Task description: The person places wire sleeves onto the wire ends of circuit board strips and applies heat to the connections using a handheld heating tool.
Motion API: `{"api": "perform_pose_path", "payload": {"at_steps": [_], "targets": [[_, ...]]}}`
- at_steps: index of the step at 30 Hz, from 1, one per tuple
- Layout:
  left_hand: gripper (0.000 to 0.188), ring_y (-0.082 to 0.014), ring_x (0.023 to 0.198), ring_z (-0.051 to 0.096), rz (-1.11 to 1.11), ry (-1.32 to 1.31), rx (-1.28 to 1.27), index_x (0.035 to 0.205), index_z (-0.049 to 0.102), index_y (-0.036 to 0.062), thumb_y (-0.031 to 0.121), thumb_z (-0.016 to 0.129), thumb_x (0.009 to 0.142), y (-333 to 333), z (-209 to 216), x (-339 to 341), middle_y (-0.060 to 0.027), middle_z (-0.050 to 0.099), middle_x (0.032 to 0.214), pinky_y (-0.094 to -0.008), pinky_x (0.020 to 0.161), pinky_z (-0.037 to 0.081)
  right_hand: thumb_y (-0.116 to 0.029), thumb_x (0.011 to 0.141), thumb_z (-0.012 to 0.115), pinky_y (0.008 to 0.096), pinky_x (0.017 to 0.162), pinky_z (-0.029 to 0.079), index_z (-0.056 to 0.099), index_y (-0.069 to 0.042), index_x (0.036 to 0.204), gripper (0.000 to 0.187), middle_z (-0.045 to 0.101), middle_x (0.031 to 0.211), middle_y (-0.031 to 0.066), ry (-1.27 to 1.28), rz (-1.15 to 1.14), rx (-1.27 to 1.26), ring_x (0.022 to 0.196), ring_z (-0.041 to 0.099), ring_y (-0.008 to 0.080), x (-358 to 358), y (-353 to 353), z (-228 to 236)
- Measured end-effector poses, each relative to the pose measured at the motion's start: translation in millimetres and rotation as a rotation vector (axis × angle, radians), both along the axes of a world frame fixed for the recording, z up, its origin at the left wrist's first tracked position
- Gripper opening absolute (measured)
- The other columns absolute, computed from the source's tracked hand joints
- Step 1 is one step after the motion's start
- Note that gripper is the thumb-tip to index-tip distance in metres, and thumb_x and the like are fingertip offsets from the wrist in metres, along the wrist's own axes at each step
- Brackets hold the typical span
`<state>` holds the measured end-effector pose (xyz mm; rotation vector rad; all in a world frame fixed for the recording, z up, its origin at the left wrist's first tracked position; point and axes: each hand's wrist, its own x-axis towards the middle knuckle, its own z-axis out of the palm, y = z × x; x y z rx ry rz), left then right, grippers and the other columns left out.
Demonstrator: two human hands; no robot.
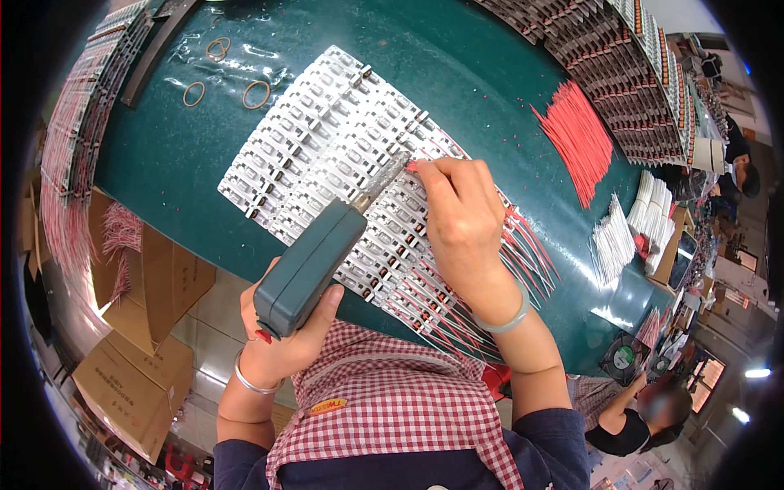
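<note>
My left hand (296, 336) is wrapped round a dark green soldering gun (314, 265), whose long metal tip reaches up and to the right over a block of white plastic parts (327, 139). These parts lie in close rows with small metal pieces in them. Beside the tip, my right hand (464, 208) pinches the end of a red wire (411, 166) against one of the parts. Along the block's right and near side, red and white wires (527, 245) hang out from the parts. The exact contact of tip and wire is too small to make out.
On the green table (457, 90) lie rubber bands (256, 95), a pile of red wires (574, 143) and bundles of white wires (614, 241). Stacked parts (629, 82) line the far right; more stand at left (90, 106). Cardboard boxes (135, 384) sit below left. A co-worker (645, 412) is at right.
</note>
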<state>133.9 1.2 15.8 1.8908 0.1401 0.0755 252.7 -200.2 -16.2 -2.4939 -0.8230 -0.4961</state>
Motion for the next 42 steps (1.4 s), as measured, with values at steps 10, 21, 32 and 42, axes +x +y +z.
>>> {"api": "perform_pose_path", "payload": {"at_steps": [10,21,32,42], "targets": [[0.017,-0.0173,0.065,0.062,-0.069,-0.019,0.043,0.096,0.068,-0.0034,-0.002,0.074,0.080,3,4,4,-0.0089,0.065,0.082,-0.0267,0.058,0.048,0.005,0.070,0.064,0.0349,0.065,0.051,0.066,0.005,0.097,0.027,0.059,0.090,0.0128,-0.019,-0.026,-0.015,0.081,0.057,0.0267,-1,2,-1],[0.017,-0.0177,0.061,0.064,-0.001,-0.005,0.020,0.095,0.070,-0.0012,0.003,0.076,0.080,3,-1,0,-0.0079,0.067,0.079,-0.0265,0.058,0.049,0.004,0.069,0.064,0.0344,0.065,0.051,0.066,0.005,0.095,0.026,0.059,0.090,0.0128,-0.025,-0.040,-0.048,0.081,0.057,0.0264,-1,5,0],[0.019,-0.0197,0.061,0.067,0.009,-0.054,0.091,0.096,0.072,-0.0008,0.007,0.078,0.079,4,7,-1,-0.0090,0.070,0.076,-0.0278,0.058,0.051,0.003,0.069,0.064,0.0347,0.066,0.051,0.065,0.005,0.094,0.025,0.059,0.090,0.0125,-0.046,-0.048,-0.043,0.082,0.057,0.0270,0,5,-1],[0.021,-0.0190,0.060,0.065,0.025,0.007,0.054,0.098,0.072,-0.0015,0.006,0.078,0.080,6,4,-9,-0.0097,0.070,0.077,-0.0277,0.059,0.050,0.004,0.069,0.065,0.0352,0.063,0.050,0.066,0.006,0.101,0.032,0.060,0.090,0.0123,-0.037,0.029,0.062,0.079,0.057,0.0262,-10,1,-2]]}}
